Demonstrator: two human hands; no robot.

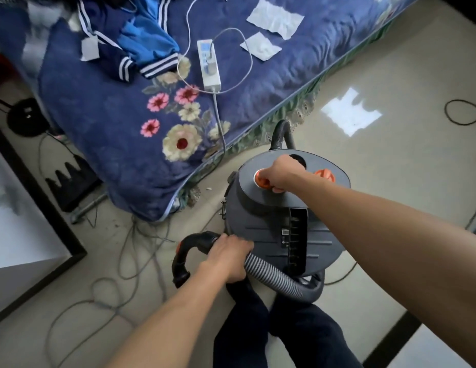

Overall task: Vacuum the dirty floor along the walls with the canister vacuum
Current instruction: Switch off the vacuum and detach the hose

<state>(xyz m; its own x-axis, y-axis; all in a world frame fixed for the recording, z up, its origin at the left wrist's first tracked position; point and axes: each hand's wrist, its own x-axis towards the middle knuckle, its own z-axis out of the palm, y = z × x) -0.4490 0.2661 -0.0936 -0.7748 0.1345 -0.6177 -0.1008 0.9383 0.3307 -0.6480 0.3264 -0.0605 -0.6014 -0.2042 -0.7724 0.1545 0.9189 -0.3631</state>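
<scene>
The right hand (282,173) is curling its fingers around an orange knob (260,179) on top of the vacuum (258,216). The left hand (228,258) is gripping the black curved handle (185,251) where the ribbed hose (274,274) begins. The vacuum is standing on the floor (391,181), just beside the bed (112,123) corner. Loose cables (137,229) are lying left of it. A power strip (209,65) is lying on the bed.
</scene>
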